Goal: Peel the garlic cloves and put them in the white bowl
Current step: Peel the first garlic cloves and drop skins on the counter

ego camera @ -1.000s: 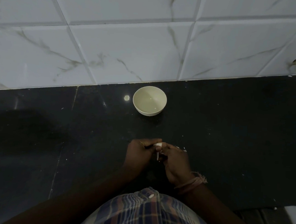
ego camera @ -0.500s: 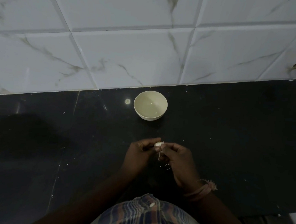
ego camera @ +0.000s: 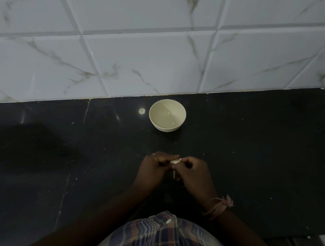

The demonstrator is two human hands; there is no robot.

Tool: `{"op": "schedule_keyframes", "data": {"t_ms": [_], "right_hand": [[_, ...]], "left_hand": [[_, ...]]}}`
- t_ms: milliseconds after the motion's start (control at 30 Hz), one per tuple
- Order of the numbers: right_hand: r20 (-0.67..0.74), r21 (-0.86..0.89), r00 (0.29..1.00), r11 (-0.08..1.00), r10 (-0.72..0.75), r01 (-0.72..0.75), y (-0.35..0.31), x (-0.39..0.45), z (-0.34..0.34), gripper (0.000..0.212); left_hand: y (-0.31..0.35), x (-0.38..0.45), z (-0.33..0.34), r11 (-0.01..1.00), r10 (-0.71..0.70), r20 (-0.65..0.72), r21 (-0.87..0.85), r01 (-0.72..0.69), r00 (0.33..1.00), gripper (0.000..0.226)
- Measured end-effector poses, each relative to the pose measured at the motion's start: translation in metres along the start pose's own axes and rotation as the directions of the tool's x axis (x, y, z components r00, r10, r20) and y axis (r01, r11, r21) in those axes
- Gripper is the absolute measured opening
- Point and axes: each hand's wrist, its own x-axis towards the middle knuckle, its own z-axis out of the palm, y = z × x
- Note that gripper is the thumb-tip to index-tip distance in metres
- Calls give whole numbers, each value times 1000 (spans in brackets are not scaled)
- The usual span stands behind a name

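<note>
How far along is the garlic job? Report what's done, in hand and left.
Done: nothing shows in the bowl yet; it looks empty. In hand: the left hand and right hand pinch one clove between them, a strip of skin hanging below. Left: finish peeling and drop it in the bowl. No other cloves are in view.

Bowl (ego camera: pixel 167 115): on your tabletop (ego camera: pixel 251 147), near the tiled wall (ego camera: pixel 143 55) behind it.
Garlic clove (ego camera: pixel 175 161): between your left hand (ego camera: pixel 153 167) and right hand (ego camera: pixel 192 172), nearer you than the bowl.
Hands: touching, above the tabletop.
</note>
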Motion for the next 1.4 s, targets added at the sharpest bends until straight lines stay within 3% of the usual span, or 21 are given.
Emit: {"op": "schedule_keyframes", "data": {"t_ms": [133,433,800,967,1033,1133,1200,1400], "right_hand": [[50,-87,997,995,61,-56,-2,2,-2,10],[60,-183,996,982,59,-47,-7,3,0,14],[50,-241,998,970,26,-13,-5,1,-2,18],[63,-320,998,947,10,11,5,7,-6,15],[96,-253,995,968,35,-9,6,8,-9,13],[162,18,983,996,85,-89,4,5,-9,19],[179,191,979,973,97,-131,9,4,-8,19],[241,456,961,858,138,-237,26,3,-14,15]], "left_hand": [[-6,1,0,994,46,14,97,-47,999,39],[-9,3,1,990,53,-4,134,-52,999,44],[-6,4,-1,996,11,59,91,-16,998,33],[1,3,3,998,-59,109,-8,61,992,30],[4,2,4,994,-101,106,-29,104,989,28],[4,4,1,989,-149,82,-9,150,985,24],[3,5,-1,985,-170,84,-6,171,982,23],[-5,-3,2,956,-256,168,-105,275,952,22]]}}
